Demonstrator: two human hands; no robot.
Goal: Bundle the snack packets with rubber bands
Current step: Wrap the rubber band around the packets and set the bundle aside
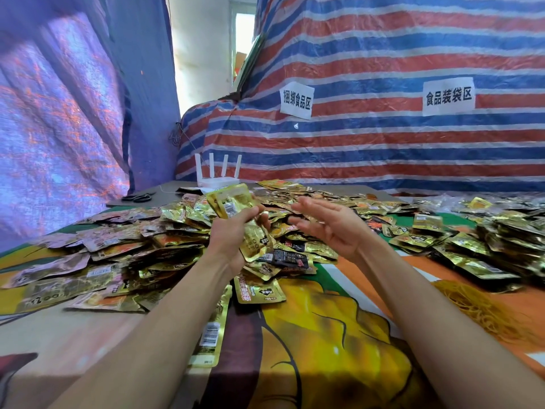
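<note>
**Gathering step.** A stack of snack packets [231,200] is gripped above the middle of the tabletop [324,335] by the left hand [233,234], whose fingers are clamped on it. The right hand [333,228] is held just beside it, with fingers [312,206] apart and holding nothing. No band is seen on the stack yet. The next move is judged to call for a reach to the rubber bands [483,305] heaped at the right edge, and nothing is seen to block it. Loose packets [147,240] are spread across the tabletop. A router [216,180] and scissors [137,197] lie at the back edge.
</note>
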